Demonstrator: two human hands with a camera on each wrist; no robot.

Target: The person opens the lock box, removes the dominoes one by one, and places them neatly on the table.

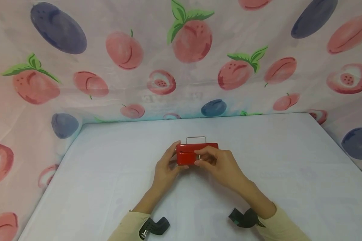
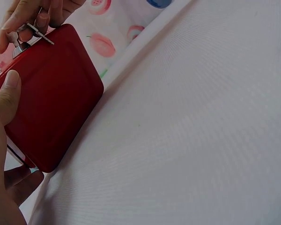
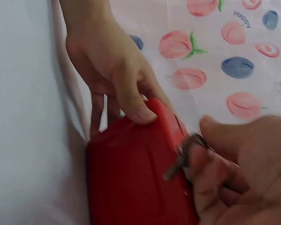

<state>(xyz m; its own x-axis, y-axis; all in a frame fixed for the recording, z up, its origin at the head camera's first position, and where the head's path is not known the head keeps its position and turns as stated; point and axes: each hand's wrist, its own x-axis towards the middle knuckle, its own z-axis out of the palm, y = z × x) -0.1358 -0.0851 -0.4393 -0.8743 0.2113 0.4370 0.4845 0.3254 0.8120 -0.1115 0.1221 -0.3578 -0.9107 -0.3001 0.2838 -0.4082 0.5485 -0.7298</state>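
A small red metal cash box (image 1: 185, 158) is on the white table, with its thin wire handle (image 1: 196, 137) raised at the far side. My left hand (image 1: 165, 169) grips the box's left end, the thumb (image 2: 10, 96) lying across a red face and other fingers around the far side. At the near face my right hand (image 1: 224, 167) pinches small metal keys on a ring. One key (image 2: 19, 48) is at the lock, while another key (image 2: 40, 33) dangles from the ring over the box's edge. How deep the first key sits cannot be made out.
The white tabletop (image 1: 108, 187) spreads around both hands. Behind it hangs a pale cloth (image 1: 199, 77) printed with peaches and plums. Black wrist camera mounts (image 1: 244, 218) are strapped at both sleeves.
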